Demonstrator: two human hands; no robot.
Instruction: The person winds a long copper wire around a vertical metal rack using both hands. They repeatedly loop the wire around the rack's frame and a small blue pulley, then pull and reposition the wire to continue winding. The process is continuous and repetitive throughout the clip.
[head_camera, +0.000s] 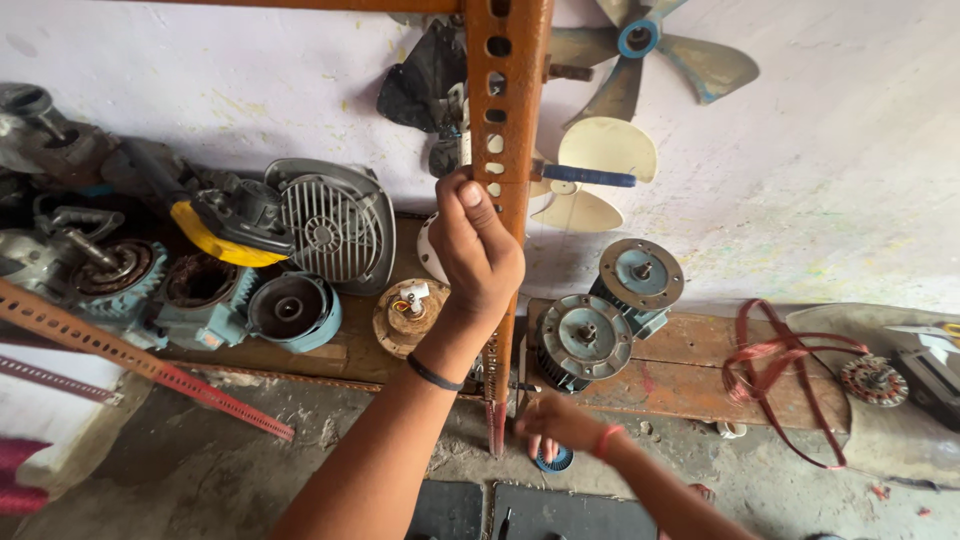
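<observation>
- The left hand (478, 250) is up at the centre of the view, its grip closed around the orange slotted steel upright (505, 130); the thumb presses beside the punched holes.
- The right hand (560, 425) is down at about six o'clock from the left one, at the foot of that same upright near floor level. Its fingers curl over a small blue round part (552, 459); I cannot tell whether the grip is actually closed on it.
- How far along: the upright stands vertical and is steadied top and bottom, but no bolt or fastener shows at its base, so I judge the fixing at the foot is not finished.
- The upright is painted angle iron, rust-flecked, with a neat row of oblong slots down its face.
- At three o'clock of the left hand, two grey-blue motor housings (585, 340) sit on the wooden shelf (690, 385), ribbed cast metal with round end caps and stub shafts.
- At nine o'clock, a grey plastic fan cover (335, 225) with fine grille slats leans against the wall, with more greasy motor bodies beside it.
- At one o'clock, cream plastic fan blades (600, 170) hang on the wall.
- A red strap (775, 365) lies looped on the shelf at four o'clock.
- The floor is rough, dusty concrete.
</observation>
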